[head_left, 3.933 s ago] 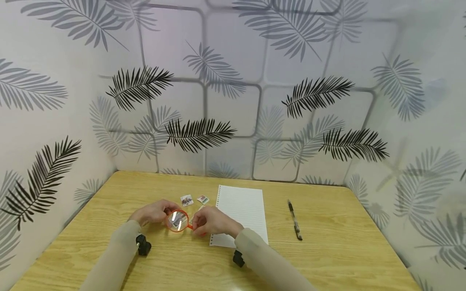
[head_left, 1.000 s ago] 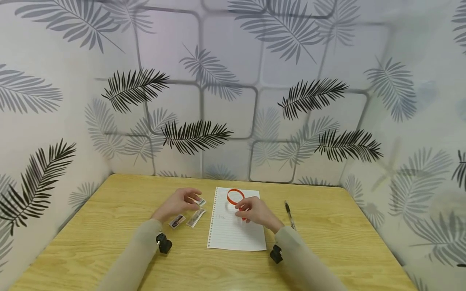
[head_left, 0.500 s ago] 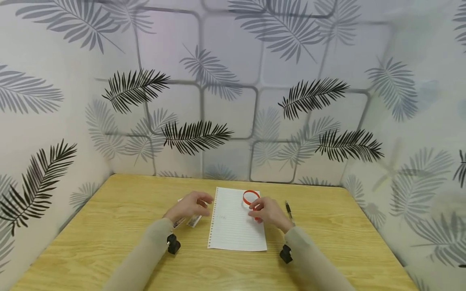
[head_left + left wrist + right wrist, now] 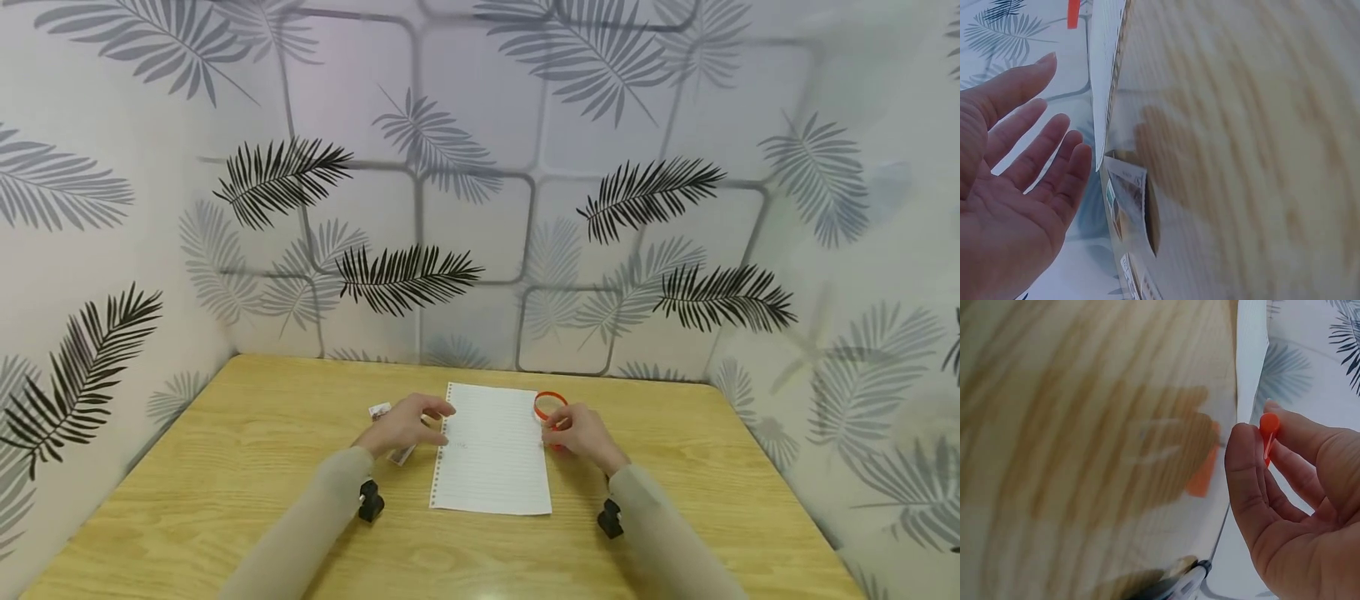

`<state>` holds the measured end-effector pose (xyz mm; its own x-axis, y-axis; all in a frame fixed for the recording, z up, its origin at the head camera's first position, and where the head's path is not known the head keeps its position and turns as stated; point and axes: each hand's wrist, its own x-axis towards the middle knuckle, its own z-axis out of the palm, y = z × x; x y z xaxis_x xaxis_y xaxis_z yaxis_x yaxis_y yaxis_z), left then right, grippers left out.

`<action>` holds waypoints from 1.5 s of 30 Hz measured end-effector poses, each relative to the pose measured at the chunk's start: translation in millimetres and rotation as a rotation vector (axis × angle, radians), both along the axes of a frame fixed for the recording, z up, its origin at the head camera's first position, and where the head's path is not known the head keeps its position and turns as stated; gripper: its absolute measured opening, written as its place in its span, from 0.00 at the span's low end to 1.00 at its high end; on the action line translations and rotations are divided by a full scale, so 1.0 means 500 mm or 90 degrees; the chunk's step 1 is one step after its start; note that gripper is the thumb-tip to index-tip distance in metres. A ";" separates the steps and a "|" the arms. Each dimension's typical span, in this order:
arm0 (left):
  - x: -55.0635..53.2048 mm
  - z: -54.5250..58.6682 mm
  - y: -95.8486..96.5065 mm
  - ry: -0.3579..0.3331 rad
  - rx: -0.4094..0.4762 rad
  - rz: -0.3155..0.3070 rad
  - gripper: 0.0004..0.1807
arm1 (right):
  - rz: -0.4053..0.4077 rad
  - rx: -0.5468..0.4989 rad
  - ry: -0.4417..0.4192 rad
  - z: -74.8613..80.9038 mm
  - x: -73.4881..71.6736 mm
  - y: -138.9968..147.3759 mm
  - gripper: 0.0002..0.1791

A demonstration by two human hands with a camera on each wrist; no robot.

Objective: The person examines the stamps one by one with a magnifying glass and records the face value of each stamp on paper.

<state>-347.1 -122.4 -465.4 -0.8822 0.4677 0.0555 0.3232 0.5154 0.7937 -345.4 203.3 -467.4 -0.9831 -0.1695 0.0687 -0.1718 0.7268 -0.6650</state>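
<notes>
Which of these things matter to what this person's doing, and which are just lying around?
Likely in the job:
red magnifying glass, held
lined sheet, near the left grip
small printed slips, also near it

Apparently just lying about:
pen, on the table, not held

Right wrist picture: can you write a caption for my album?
A right hand pinches an orange handle above a wooden table.

No text can be read: faint marks (image 4: pixel 459 446) on the lined paper (image 4: pixel 495 475) and print (image 4: pixel 1137 177) on the stamp (image 4: pixel 1132 195) are illegible.
</notes>
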 end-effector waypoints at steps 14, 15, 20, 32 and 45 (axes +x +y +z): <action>-0.014 -0.009 0.019 -0.029 0.008 -0.002 0.26 | 0.027 -0.033 -0.041 -0.020 -0.019 0.057 0.09; -0.016 -0.009 0.020 -0.028 0.007 -0.001 0.26 | 0.031 -0.039 -0.048 -0.021 -0.021 0.059 0.09; -0.021 -0.011 0.022 -0.028 0.012 -0.005 0.25 | 0.071 -0.065 -0.084 -0.024 -0.029 0.073 0.12; -0.018 -0.009 0.020 -0.037 0.018 -0.003 0.22 | 0.184 -0.075 -0.139 -0.012 -0.045 0.100 0.20; -0.023 -0.014 0.013 -0.048 0.028 -0.006 0.19 | 0.196 -0.067 -0.154 -0.019 -0.053 0.106 0.18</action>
